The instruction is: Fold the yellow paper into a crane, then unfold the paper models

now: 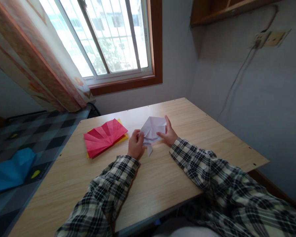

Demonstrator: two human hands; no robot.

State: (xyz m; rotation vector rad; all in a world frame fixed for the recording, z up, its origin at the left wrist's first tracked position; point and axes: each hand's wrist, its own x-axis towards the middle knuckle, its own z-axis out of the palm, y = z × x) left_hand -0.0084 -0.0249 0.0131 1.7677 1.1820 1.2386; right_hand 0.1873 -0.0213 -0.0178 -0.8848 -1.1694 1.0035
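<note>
A folded sheet of white paper (151,126) is held up between both hands over the middle of the wooden table. Creases fan out across it, and a pointed flap hangs from its lower edge. My left hand (135,144) pinches its left side, thumb on top. At the right edge, my right hand (169,132) grips the paper with its thumb on the near face and fingers behind. To the left lies a creased pink sheet of paper (105,137) on top of a yellow sheet (122,138), apart from my hands.
The light wooden table (187,131) reaches toward the wall below a window (113,36). A blue creased paper (13,169) rests on a checked cloth (51,128) at the left. A curtain (39,49) hangs there, and a power cord (236,79) runs down the right wall.
</note>
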